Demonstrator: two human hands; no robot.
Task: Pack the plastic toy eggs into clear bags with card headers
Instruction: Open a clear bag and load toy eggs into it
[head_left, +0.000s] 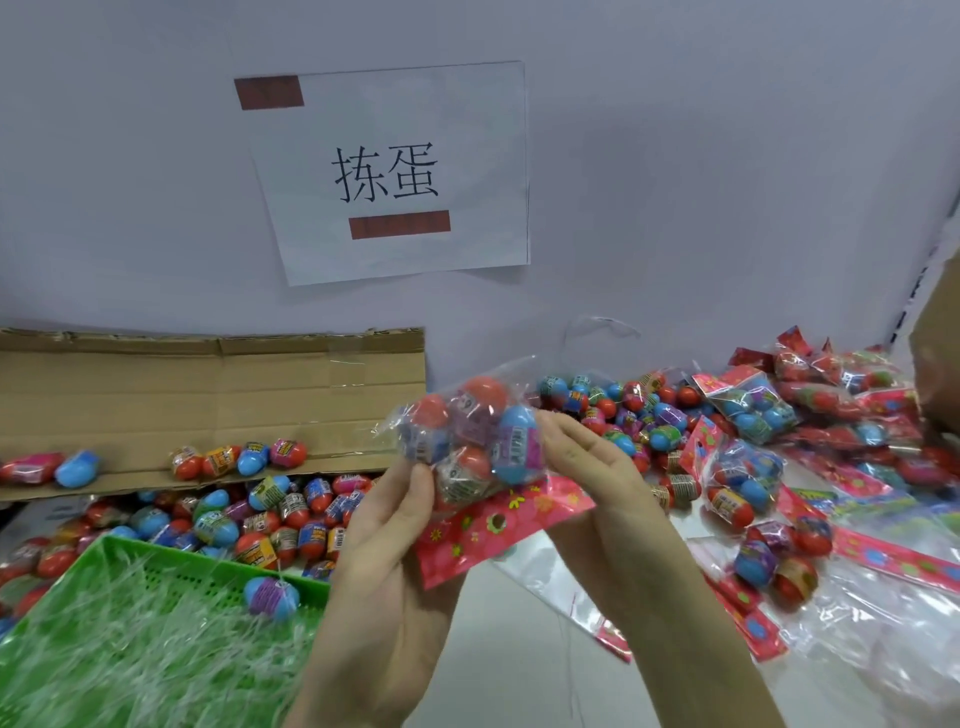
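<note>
A pale wall (675, 156) fills the background, and at 12 o'clock a paper sign (395, 171) taped to it reads "拣蛋" between two brown-red strips. At 9 o'clock a flattened cardboard sheet (208, 395) leans along the wall with a few eggs resting on its lower fold. Below it a pile of loose eggs (260, 514) spreads over the white table (509, 649); their wrap labels are too blurred to read. At 7 o'clock a green basket (171, 566) holds pale shredded filler, and one blue-and-purple egg (271, 597) sits at its far rim. In the middle, both hands hold a filled clear bag (467, 436) up above the table, which hides part of the pile behind it. The left hand (384, 545) pinches the bag's lower left corner, thumb in front and fingers behind. The pink flowered card header (498, 525) hangs down at the bag's 6 o'clock, between the two wrists. The right hand (587, 467) lies against the bag's 3 o'clock side, fingers straight and close together, tips touching a blue egg inside; its thumb cannot be made out. At 3 o'clock a second egg heap (623, 410) runs along the wall, with packed bags (753, 410) stacked beside it. Empty bags (883, 597) with pink headers lie at 4 o'clock.
</note>
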